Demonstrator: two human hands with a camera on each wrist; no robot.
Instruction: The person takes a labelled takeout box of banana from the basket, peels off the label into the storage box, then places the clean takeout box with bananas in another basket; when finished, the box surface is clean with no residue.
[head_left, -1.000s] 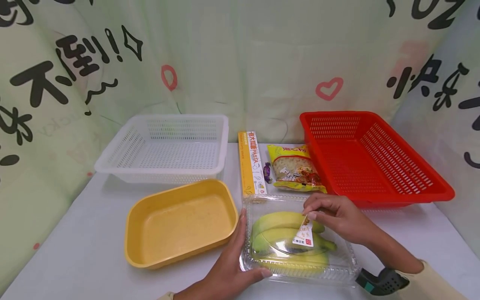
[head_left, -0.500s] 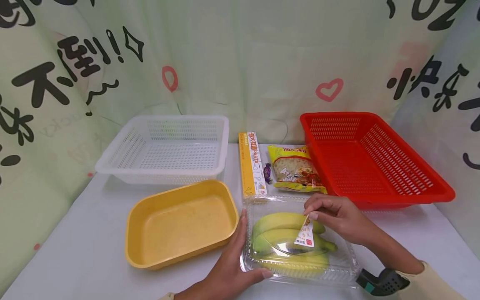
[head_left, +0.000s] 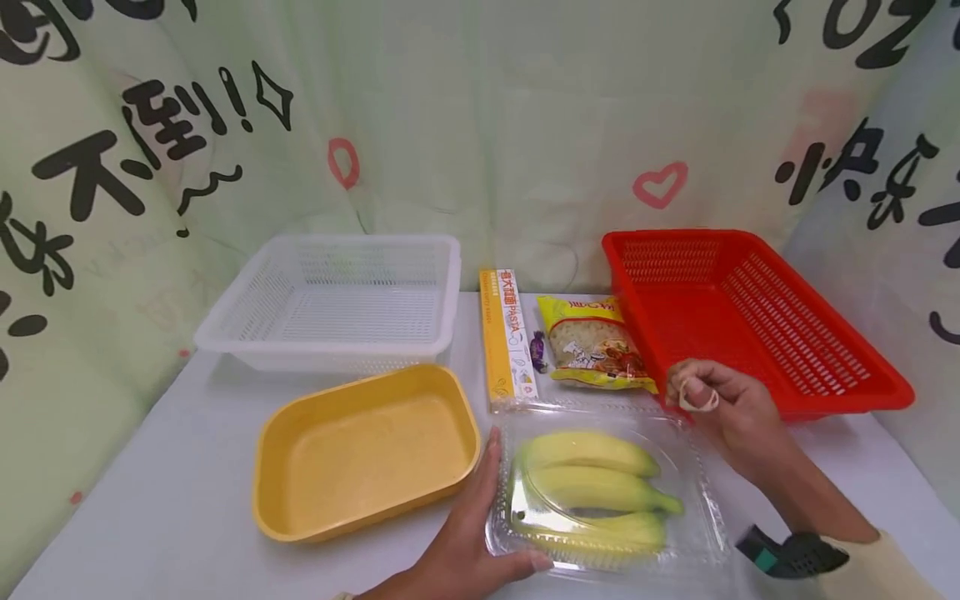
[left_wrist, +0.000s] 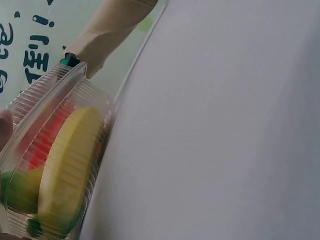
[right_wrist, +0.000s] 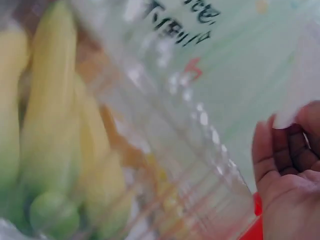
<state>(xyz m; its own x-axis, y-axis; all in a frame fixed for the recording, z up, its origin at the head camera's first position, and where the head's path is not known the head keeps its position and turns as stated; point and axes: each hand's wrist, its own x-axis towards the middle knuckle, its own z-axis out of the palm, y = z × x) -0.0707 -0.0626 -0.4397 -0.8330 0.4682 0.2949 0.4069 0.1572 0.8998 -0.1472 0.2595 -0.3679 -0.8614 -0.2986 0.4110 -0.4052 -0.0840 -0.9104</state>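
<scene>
A clear plastic clamshell box (head_left: 697,525) holding several yellow-green bananas (head_left: 600,487) lies at the front of the table. Against its left side my left hand (head_left: 468,529) rests with fingers extended, the thumb on the near edge. The thumb tip (left_wrist: 5,127) shows beside the box rim in the left wrist view. My right hand (head_left: 731,412), above the box's far right corner, pinches a curled whitish sticker label (head_left: 699,397) between thumb and fingers. In the right wrist view the pale label (right_wrist: 287,112) sticks out from the fingertips.
A yellow tub (head_left: 270,467) stands left of the box, a white basket (head_left: 330,346) behind it. Beyond the box lie a pasta carton (head_left: 506,333), a purple-wrapped candy (head_left: 537,352) and a yellow noodle packet (head_left: 596,346). The red basket (head_left: 750,329) stands at right.
The label has come off the box lid into my right hand, which has moved right and away from the lid. My left hand has stayed at the box's left side.
</scene>
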